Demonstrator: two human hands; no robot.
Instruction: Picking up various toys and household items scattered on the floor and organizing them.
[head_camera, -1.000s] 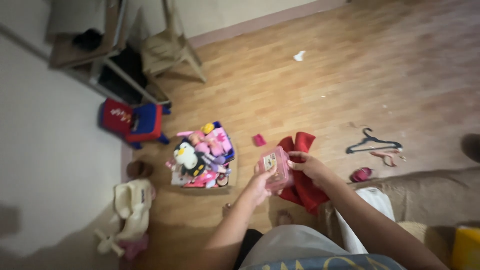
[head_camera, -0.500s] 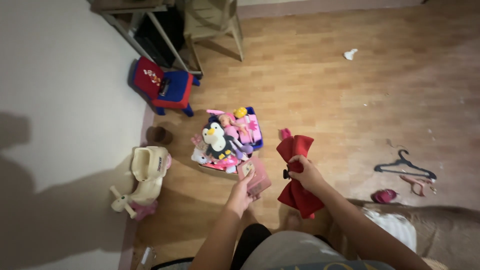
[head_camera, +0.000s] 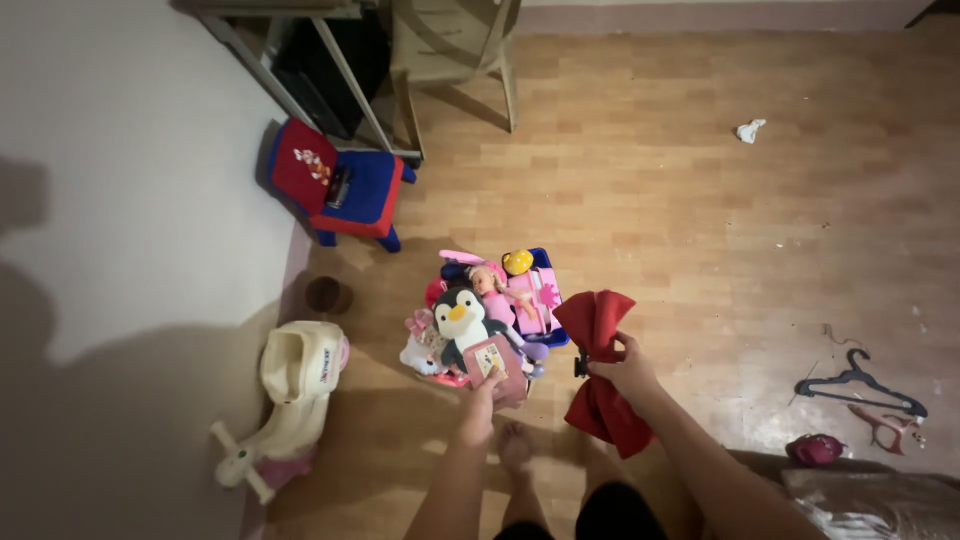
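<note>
Wood-plank floor (head_camera: 700, 200), white wall (head_camera: 120, 180), toy pile (head_camera: 480, 310)

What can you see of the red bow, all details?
The red bow is large, soft-looking fabric with two wide loops: one spread above the right hand, one hanging below it. The hand pinches its middle, where a small dark clip part shows. It hangs above the wooden floor, beside the toy box, apparently not touching it.

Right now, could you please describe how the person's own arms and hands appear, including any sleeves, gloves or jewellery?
Both arms are bare from the bottom edge of the picture up to the hands, with no sleeve in view. The left hand and the right hand wear no gloves. No ring, bracelet or watch can be made out, though the dim light leaves small details uncertain. A bare foot shows between the arms.
</note>
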